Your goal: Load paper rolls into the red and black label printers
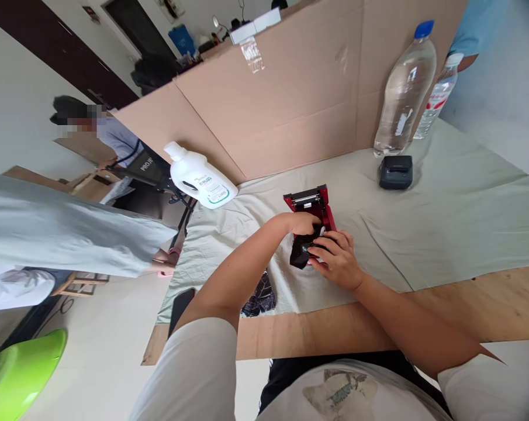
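A small red-and-black printer (310,225), its lid raised, was held near the front of a cloth-covered table (443,234). The right hand (339,260) was curled around the black body from the near side, fingers pinching something pale at its front; the left hand (303,223) was closed over the top. Were the grip loosened, the unit could be tipped off the cloth's near edge, or a fingertip caught under the open lid. Farther back, a white jug (200,178) lay tilted, a black device (396,171) sat beside two clear bottles (407,88), and a cardboard screen (290,99) was stood behind.
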Demonstrator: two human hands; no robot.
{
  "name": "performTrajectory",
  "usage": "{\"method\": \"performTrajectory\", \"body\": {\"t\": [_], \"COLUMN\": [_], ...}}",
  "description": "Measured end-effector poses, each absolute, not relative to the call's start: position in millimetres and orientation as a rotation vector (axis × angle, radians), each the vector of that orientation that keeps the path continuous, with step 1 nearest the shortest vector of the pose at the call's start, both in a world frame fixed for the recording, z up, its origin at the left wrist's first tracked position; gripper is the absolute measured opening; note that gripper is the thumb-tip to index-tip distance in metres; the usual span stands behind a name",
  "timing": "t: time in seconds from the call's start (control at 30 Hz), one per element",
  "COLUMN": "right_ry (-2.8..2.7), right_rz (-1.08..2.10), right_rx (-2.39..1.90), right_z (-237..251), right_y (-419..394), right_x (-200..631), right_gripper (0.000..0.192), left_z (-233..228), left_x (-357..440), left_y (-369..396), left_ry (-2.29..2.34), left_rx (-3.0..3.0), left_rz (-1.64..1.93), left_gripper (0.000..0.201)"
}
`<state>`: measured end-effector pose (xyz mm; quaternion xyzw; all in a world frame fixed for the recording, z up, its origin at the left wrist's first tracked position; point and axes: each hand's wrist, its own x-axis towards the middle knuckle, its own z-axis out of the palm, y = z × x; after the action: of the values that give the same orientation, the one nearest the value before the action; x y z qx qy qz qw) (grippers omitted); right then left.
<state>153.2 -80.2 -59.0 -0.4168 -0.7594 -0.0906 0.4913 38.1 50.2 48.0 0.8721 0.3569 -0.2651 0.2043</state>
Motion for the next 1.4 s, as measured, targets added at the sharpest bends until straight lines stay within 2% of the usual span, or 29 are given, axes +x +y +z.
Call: {"method": "performTrajectory", "body": {"t": [0.13, 0.27, 0.4, 0.53, 0.63, 0.8, 0.93, 1.03, 1.1, 1.17, 1.23, 1.4], "right_ry": [-1.843, -1.841, -1.858, -1.822, -1.789, -1.746, -1.676, -1.689, -1.711, -1.71, -1.698, -1.685], "right_rz": [-0.192, -0.203, -0.204, -0.198, -0.196, -0.147, -0.174, -0.194, -0.214, -0.228, -0.217, -0.194], "right_rx": [-1.009, -1.013, -1.001, -1.025, -1.013, -1.078, -1.149, -1.131, -1.089, -1.073, -1.089, -1.108], "right_z": [-59, -60, -63, -64, -63, -63, -63, -63, -63, -63, -63, -63], "right_y": [-80, -80, -81, -80, -80, -79, -75, -73, -73, -73, -74, -75], "right_x": [153, 153, 155, 154, 153, 156, 162, 164, 164, 163, 162, 161], "right_gripper": [0.011, 0.025, 0.016, 0.012, 0.014, 0.015, 0.024, 0.023, 0.02, 0.018, 0.017, 0.015], "left_z": [52, 52, 48, 36, 29, 28, 19, 6, -2, -8, -14, -29], "left_x": [37, 43, 49, 50, 46, 27, 4, -10, -15, -18, -18, -18], "left_y": [48, 40, 32, 33, 34, 22, 8, 7, 12, 16, 16, -14], "left_ry": [1.021, 1.126, 1.263, 1.371, 1.416, 1.483, 1.52, 1.576, 1.538, 1.414, 1.296, 1.291], "left_rx": [2.434, 2.521, 2.599, 2.614, 2.635, 2.508, 2.36, 2.266, 2.222, 2.172, 2.093, 1.995], "left_rz": [-0.763, -0.809, -0.794, -0.66, -0.474, -0.059, 0.462, 0.996, 1.228, 1.277, 1.26, 1.366], "left_gripper": [0.044, 0.037, 0.03, 0.036, 0.037, 0.024, 0.026, 0.033, 0.048, 0.062, 0.068, 0.061]}}
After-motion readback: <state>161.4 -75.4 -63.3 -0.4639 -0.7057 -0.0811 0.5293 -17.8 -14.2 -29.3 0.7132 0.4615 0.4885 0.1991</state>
